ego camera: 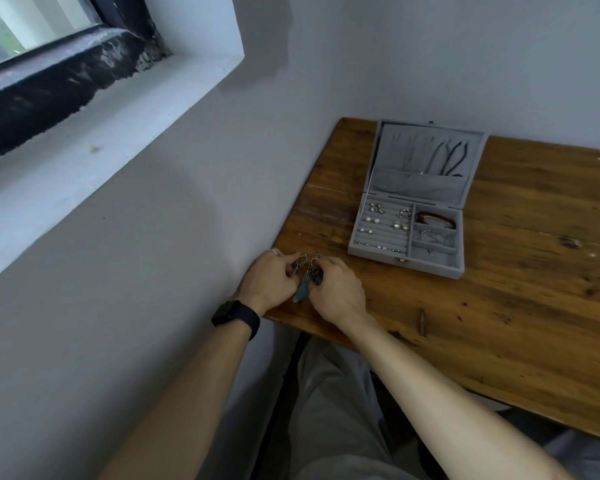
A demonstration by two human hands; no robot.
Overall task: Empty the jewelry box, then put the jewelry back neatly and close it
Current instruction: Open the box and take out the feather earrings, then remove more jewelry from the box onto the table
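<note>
A grey jewelry box (405, 265) lies open on the wooden table (520, 306), its lid (426, 188) leaning back with several necklaces hanging inside. Small earrings and rings sit in the ring rolls (383, 230) on the left. A red bracelet (435, 217) and a thin chain lie in the right compartments. At the table's near left corner my left hand (267, 282) and my right hand (336, 289) each pinch a dangling earring with blue feathers (303, 287), close together just above the wood.
The table stands in a corner, with a white wall on its left and behind it. A window recess with a dark sill (66, 74) is at upper left. My legs (333, 410) are under the table's near edge.
</note>
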